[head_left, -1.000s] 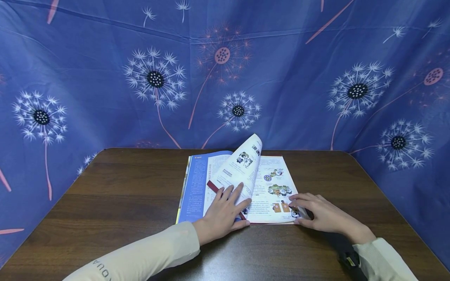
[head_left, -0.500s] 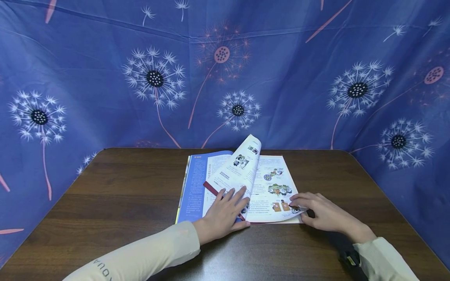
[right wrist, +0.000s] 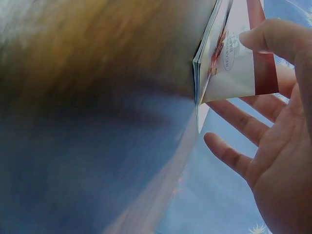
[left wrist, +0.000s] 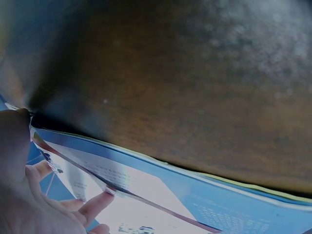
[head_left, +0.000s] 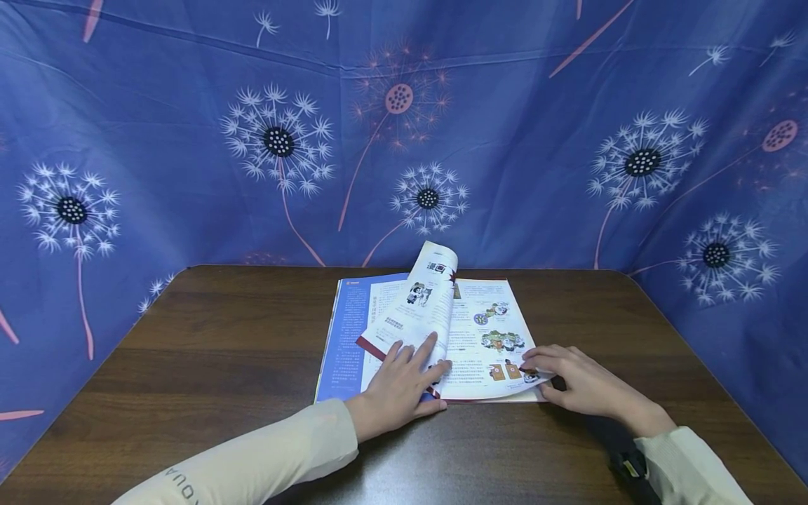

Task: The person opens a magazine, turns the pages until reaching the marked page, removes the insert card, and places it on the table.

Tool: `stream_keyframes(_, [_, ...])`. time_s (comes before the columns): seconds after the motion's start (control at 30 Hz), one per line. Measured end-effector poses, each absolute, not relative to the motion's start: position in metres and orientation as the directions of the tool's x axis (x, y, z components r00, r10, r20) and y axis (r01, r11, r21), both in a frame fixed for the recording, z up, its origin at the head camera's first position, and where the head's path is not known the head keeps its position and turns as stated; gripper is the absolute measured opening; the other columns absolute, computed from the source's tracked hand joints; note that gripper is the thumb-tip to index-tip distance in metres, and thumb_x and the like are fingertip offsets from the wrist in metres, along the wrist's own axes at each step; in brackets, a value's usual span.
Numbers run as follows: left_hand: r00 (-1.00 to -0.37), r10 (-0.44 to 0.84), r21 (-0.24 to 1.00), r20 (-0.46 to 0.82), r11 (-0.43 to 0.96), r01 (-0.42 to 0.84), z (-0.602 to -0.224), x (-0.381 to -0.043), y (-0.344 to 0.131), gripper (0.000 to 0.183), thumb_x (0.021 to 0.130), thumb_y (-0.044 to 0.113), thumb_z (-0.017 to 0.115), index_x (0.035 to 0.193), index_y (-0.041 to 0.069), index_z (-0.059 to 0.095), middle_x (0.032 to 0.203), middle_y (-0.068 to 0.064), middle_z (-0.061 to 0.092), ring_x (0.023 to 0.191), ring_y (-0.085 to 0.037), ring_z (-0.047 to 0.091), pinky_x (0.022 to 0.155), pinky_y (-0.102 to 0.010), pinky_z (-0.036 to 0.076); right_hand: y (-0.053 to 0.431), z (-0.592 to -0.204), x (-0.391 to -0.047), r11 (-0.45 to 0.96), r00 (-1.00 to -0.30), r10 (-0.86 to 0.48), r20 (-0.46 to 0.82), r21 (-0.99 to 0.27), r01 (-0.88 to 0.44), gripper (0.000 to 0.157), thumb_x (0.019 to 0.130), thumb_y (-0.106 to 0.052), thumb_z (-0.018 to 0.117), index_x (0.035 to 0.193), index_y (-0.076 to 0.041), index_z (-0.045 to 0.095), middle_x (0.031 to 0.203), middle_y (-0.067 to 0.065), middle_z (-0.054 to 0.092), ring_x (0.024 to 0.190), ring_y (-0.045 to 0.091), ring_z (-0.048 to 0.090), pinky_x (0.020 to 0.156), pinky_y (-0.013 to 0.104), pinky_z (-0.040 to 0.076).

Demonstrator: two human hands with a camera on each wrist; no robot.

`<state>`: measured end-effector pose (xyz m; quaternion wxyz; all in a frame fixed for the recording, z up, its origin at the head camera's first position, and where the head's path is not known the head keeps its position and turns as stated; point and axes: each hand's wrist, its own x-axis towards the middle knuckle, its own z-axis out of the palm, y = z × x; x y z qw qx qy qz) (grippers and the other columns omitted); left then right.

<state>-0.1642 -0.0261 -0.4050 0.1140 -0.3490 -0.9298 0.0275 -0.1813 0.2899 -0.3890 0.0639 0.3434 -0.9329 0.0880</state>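
An open magazine [head_left: 344,344] lies on the table, blue and white on its left side. One turned page [head_left: 419,284] with a panda cartoon curls up over the middle and leans left. My left hand [head_left: 398,389] rests on that page's lower part with fingers spread, its thumb at the magazine's near edge. In the left wrist view, fingers lie against the page beside its dark red edge strip [left wrist: 146,200]. My right hand [head_left: 577,382] pinches the lower right corner of the right-hand page [head_left: 476,361]. The right wrist view has the thumb on that lifted page's red-edged underside [right wrist: 239,73], other fingers behind it.
The brown wooden table [head_left: 214,365] extends to both sides of the magazine. Behind it hangs a blue cloth [head_left: 517,175] with a dandelion print. A dark strap with a small device [head_left: 628,464] sits under the right wrist.
The curled page has swung further left and lower under my left hand. My right thumb has moved slightly right, and the right page's lower corner is now bent up between thumb and fingers.
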Motion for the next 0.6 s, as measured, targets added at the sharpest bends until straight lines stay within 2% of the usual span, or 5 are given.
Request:
stream_keyframes(0.23, [-0.746, 0.636, -0.156, 0.196, 0.771, 0.617, -0.4050, -0.1635, -0.0243, 0.060, 0.085, 0.064, 0.041, 0.132, 0.027, 0.042, 0.148, -0.014, 0.027, 0.108, -0.029, 0.049, 0.101, -0.045, 0.032, 0.2898, -0.3890, -0.1802, 0.749, -0.752, -0.621, 0.221, -0.116, -0.653, 0.034, 0.070, -0.010, 0.070, 0.102, -0.016, 0.068, 0.110, 0.001, 0.063, 0.103, 0.021, 0.057, 0.079, 0.045, 0.043])
stream_keyframes(0.47, [-0.748, 0.636, -0.157, 0.192, 0.772, 0.616, -0.4027, -0.1622, -0.0243, 0.057, 0.086, 0.063, 0.041, 0.129, 0.026, 0.043, 0.149, -0.014, 0.024, 0.129, -0.032, 0.035, 0.104, -0.047, 0.030, 0.2896, -0.3878, -0.1809, 0.758, -0.756, -0.605, 0.251, -0.111, -0.643, 0.034, 0.069, -0.011, 0.072, 0.102, -0.014, 0.068, 0.108, 0.001, 0.064, 0.100, 0.021, 0.058, 0.079, 0.044, 0.043])
stream_keyframes(0.6, [-0.737, 0.645, -0.166, 0.202, 0.764, 0.623, -0.4018, -0.1612, -0.0245, 0.055, 0.086, 0.062, 0.041, 0.126, 0.024, 0.045, 0.148, -0.015, 0.025, 0.133, -0.032, 0.031, 0.105, -0.047, 0.029, 0.2898, -0.3872, -0.1814, 0.763, -0.757, -0.597, 0.264, -0.103, -0.638, 0.033, 0.069, -0.014, 0.073, 0.101, -0.013, 0.069, 0.107, 0.001, 0.064, 0.100, 0.020, 0.058, 0.081, 0.044, 0.044])
